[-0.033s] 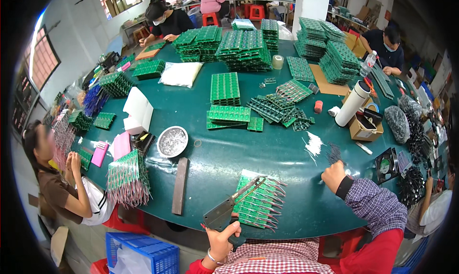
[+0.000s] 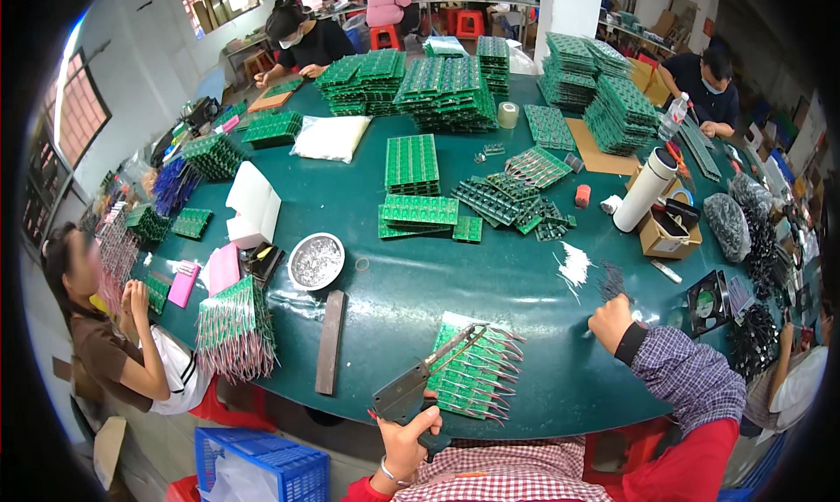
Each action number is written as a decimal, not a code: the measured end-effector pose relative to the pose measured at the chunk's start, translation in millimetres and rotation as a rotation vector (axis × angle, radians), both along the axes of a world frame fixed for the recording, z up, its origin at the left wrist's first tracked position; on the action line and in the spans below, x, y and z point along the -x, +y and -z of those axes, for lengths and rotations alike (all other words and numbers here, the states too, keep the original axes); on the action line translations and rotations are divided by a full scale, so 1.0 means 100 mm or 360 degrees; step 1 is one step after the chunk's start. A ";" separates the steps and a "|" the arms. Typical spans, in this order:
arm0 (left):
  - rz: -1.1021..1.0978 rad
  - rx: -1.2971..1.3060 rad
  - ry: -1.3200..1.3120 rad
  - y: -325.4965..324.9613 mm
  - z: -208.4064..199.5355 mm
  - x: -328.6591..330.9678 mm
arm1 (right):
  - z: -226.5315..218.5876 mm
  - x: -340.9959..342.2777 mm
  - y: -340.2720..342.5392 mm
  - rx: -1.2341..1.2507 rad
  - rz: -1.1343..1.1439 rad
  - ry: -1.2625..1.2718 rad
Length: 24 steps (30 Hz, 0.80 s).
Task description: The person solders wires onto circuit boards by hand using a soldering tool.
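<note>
In my left hand (image 2: 407, 441), at the table's near edge, is a dark pistol-grip soldering gun (image 2: 402, 397). Its long thin tip slants up to the right, over a green circuit board panel (image 2: 464, 375). Rows of short red, white and dark wires (image 2: 499, 371) stick out from that panel's right side. My right hand (image 2: 611, 322) rests closed on the table farther right, fingers curled under. It touches the near end of a heap of thin dark grey wires (image 2: 611, 283); whatever its fingers pinch is hidden. Thin white pieces (image 2: 573, 268) lie just beyond.
A dark flat bar (image 2: 330, 340) and a metal bowl (image 2: 316, 260) lie left of the panel. Stacked green boards (image 2: 446, 91) fill the far side. A white thermos (image 2: 646, 189) stands by a cardboard box (image 2: 669, 235) at right. Co-workers sit around the table.
</note>
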<state>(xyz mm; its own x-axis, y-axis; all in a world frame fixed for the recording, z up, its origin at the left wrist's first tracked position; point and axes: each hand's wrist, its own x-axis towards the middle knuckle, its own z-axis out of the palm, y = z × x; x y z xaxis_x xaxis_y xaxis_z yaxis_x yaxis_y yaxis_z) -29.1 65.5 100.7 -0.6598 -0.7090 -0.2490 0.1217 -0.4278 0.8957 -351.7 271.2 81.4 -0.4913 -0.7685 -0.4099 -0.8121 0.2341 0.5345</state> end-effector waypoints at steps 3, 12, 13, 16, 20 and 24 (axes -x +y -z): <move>-0.0021 -0.0035 0.0011 0.03 -0.01 0.02 | 0.04 -0.03 -0.01 -0.0043 0.0016 0.0030; -0.0041 -0.0157 0.0074 0.02 -0.01 0.05 | -0.03 -0.02 -0.03 0.0036 -0.0017 -0.0035; -0.0043 -0.0177 0.0088 0.02 -0.01 0.05 | -0.06 0.00 -0.02 0.0188 -0.0034 -0.0109; -0.0057 -0.0192 0.0130 0.01 0.02 0.05 | -0.10 0.00 0.02 0.0368 -0.0017 0.0019; -0.0048 -0.0188 0.0110 -0.01 0.02 0.05 | -0.12 -0.02 0.03 0.0413 -0.0055 0.0128; 0.0029 -0.0200 0.0136 0.00 0.03 0.10 | -0.07 -0.01 0.03 0.0340 -0.0112 0.0006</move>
